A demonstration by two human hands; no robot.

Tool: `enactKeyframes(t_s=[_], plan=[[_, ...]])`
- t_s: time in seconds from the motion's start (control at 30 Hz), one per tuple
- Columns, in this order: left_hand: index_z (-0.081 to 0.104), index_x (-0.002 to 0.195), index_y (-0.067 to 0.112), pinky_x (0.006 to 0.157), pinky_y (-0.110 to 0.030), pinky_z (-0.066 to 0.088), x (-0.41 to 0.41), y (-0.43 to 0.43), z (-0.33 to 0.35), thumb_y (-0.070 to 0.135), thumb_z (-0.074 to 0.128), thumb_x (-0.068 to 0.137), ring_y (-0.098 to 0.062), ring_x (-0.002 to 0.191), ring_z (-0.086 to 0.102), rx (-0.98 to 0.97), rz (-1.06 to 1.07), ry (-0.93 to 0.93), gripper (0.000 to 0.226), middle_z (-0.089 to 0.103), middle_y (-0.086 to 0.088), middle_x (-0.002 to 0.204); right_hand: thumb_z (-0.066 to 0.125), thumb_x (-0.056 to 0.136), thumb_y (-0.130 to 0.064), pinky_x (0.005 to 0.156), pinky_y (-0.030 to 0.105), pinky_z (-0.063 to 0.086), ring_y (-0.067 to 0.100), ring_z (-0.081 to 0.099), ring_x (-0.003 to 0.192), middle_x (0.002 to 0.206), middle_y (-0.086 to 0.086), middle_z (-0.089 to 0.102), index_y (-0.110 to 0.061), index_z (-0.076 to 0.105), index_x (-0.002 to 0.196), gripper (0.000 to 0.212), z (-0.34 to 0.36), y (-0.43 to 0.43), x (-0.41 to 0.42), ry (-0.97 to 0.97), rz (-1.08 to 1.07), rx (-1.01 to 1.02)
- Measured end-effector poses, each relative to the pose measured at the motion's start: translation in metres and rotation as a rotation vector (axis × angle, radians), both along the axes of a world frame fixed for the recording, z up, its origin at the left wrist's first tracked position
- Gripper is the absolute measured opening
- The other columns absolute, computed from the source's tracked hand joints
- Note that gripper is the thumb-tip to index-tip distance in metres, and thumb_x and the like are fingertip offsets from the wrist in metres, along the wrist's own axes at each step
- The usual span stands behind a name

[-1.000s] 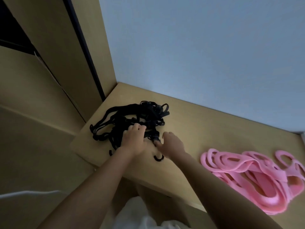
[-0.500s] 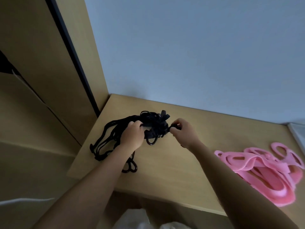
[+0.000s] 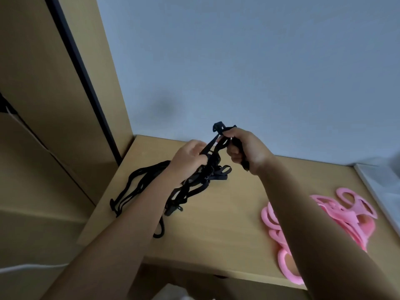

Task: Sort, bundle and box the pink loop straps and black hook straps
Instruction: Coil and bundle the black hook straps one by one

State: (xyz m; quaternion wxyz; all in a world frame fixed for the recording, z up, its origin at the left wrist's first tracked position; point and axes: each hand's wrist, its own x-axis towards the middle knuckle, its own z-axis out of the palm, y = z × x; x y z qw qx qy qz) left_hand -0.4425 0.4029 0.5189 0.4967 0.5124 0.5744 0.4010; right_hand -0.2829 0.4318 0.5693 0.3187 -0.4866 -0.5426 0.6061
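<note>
A tangle of black hook straps point(image 3: 149, 182) lies on the left part of the wooden tabletop point(image 3: 227, 213), with some strands lifted off it. My right hand point(image 3: 244, 148) grips the raised ends of a few black straps above the table, a hook sticking out over its fingers. My left hand point(image 3: 190, 159) holds the same strands lower down, fingers curled round them. A heap of pink loop straps point(image 3: 350, 215) lies on the right of the tabletop, partly hidden behind my right forearm.
A pale wall stands right behind the table. A tall wooden cabinet side point(image 3: 71, 83) with a dark edge strip rises on the left. A white ledge point(image 3: 381, 191) borders the table's right edge. The front edge point(image 3: 194, 265) runs under my forearms.
Both hands have risen from the tabletop. My right hand has pulled the black strap ends up and to the right, drawing strands out of the tangle while my left hand holds them lower down.
</note>
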Motion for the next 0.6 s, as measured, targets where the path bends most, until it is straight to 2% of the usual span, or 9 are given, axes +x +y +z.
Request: enactKeyframes(t_s=[0.07,0.17,0.23,0.3,0.4,0.5,0.6], plan=[[0.059,0.098,0.025,0.081,-0.028,0.048,0.007,-0.002,0.011,0.006,0.060,0.080,-0.012,0.088,0.062,0.047,-0.089,-0.036,0.025,0.063,0.008,0.093,0.044,0.091,-0.026,0.050,0.028,0.011,0.014,0.016,0.048,0.046,-0.004,0.027,-0.012,0.060,0.075,0.026,0.011,0.001,-0.002,0.014,0.027,0.015],[0.061,0.086,0.015,0.078,-0.028,0.050,0.015,-0.003,0.022,0.011,0.063,0.085,-0.016,0.078,0.064,0.026,-0.149,-0.079,0.004,0.064,0.000,0.081,0.048,0.091,-0.027,0.048,0.026,0.013,0.013,0.017,0.047,0.048,-0.002,0.027,-0.012,0.060,0.074,0.027,0.021,0.005,-0.003,0.035,-0.034,0.054],[0.059,0.083,0.011,0.068,-0.025,0.049,0.013,-0.001,0.024,0.015,0.063,0.087,-0.015,0.065,0.060,0.024,-0.129,-0.085,0.007,0.061,0.000,0.070,0.052,0.091,-0.028,0.045,0.025,0.013,0.013,0.017,0.047,0.049,-0.001,0.027,-0.010,0.060,0.074,0.026,0.023,0.008,0.002,0.040,-0.136,0.082],[0.060,0.083,0.012,0.064,-0.026,0.044,0.007,0.003,0.023,0.022,0.066,0.086,-0.014,0.060,0.054,0.013,-0.090,-0.102,0.012,0.060,0.003,0.067,0.055,0.091,-0.029,0.040,0.022,0.015,0.013,0.019,0.046,0.050,-0.001,0.028,-0.009,0.059,0.082,0.022,0.019,0.011,0.011,0.029,-0.236,0.103],[0.063,0.086,0.013,0.062,-0.028,0.038,0.001,0.011,0.025,0.032,0.066,0.086,-0.012,0.061,0.051,0.046,-0.043,-0.012,0.020,0.061,0.004,0.071,0.058,0.090,-0.029,0.041,0.020,0.018,0.011,0.022,0.044,0.052,-0.001,0.027,-0.010,0.058,0.085,0.020,0.009,0.011,0.025,-0.016,-0.286,0.145],[0.060,0.089,0.016,0.065,-0.026,0.038,0.004,0.016,0.031,0.033,0.071,0.081,-0.011,0.067,0.053,0.045,-0.121,0.156,0.022,0.061,0.001,0.081,0.054,0.092,-0.025,0.046,0.024,0.018,0.012,0.022,0.047,0.052,0.000,0.028,-0.009,0.053,0.082,0.019,0.007,0.006,0.033,-0.017,-0.202,0.207],[0.060,0.095,0.017,0.067,-0.025,0.037,0.012,0.018,0.044,0.023,0.071,0.080,-0.008,0.077,0.057,-0.046,-0.280,0.078,0.020,0.066,0.006,0.089,0.054,0.092,-0.028,0.048,0.024,0.024,0.014,0.032,0.048,0.050,0.001,0.038,-0.011,0.053,0.071,0.027,0.017,0.004,0.036,-0.199,-0.035,0.298]])
